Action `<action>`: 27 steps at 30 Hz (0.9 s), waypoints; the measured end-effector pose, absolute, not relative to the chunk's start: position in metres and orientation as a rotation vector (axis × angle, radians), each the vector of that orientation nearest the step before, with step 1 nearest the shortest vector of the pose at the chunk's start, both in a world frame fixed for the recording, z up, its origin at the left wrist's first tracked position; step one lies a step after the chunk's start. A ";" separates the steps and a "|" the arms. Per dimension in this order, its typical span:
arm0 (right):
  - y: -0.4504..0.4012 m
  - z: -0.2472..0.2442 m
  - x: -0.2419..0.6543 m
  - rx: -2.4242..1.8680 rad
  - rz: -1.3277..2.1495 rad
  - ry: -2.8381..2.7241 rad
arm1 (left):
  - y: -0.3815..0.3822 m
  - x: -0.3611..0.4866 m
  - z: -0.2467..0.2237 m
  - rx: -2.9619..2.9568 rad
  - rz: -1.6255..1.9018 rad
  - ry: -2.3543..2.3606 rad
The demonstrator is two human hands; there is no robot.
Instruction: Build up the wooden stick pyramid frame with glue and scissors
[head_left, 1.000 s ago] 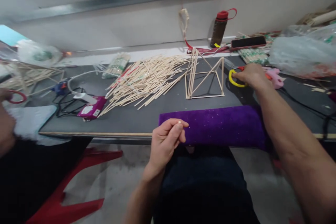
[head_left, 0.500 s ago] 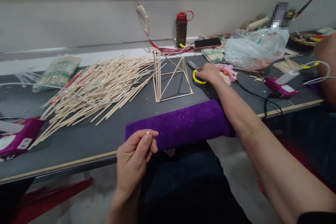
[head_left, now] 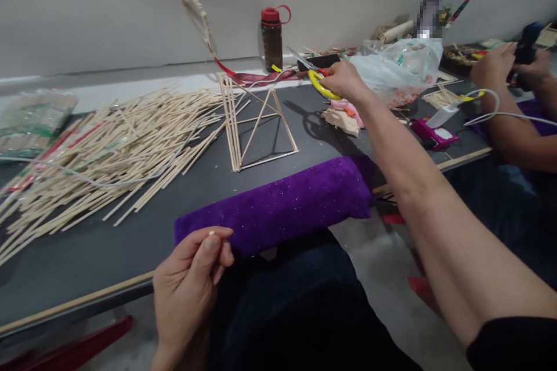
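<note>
My left hand [head_left: 191,278] is closed in a pinch at the near edge of the purple cushion [head_left: 278,206], and a small pale tip, like a stick's end, shows between thumb and forefinger. Raised over the table, my right hand [head_left: 346,81] grips the scissors [head_left: 321,86] by their yellow handle, with the blades pointing up and left. Beneath that hand lies a pink glue gun [head_left: 348,109], partly hidden, beside a crumpled beige piece [head_left: 342,122]. A frame of thin sticks [head_left: 264,122] stands left of the scissors.
A large pile of sticks [head_left: 122,145] covers the left of the table. Behind are a red-capped bottle [head_left: 272,40], a phone [head_left: 319,62] and a plastic bag [head_left: 400,69]. Another person's hands [head_left: 496,66] are at the right, past a magenta device [head_left: 435,132].
My right hand has lifted the scissors off the table. The view has shifted to the right, bringing another person's hands into sight. My left hand keeps its pinch.
</note>
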State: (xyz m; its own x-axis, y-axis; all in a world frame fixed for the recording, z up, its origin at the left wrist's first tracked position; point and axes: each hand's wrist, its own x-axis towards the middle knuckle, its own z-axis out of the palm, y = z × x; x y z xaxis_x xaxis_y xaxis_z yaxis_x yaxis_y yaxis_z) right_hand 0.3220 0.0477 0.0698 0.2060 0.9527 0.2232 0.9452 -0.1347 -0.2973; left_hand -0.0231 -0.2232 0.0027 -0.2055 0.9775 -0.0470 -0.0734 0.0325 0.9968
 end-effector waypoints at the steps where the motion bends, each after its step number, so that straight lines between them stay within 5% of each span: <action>1: 0.047 0.071 0.324 -2.104 0.046 -1.788 | -0.223 -0.023 0.001 1.013 1.352 1.326; 18: 0.009 0.010 0.312 -2.432 0.048 -1.793 | -0.225 -0.027 -0.005 1.001 1.306 1.317; 24: -0.016 0.035 0.295 -2.032 -0.035 -1.933 | -0.217 -0.020 0.014 1.049 1.348 1.162; 27: -0.053 0.068 0.262 -1.449 0.073 -1.849 | -0.208 -0.009 0.029 1.080 1.394 1.034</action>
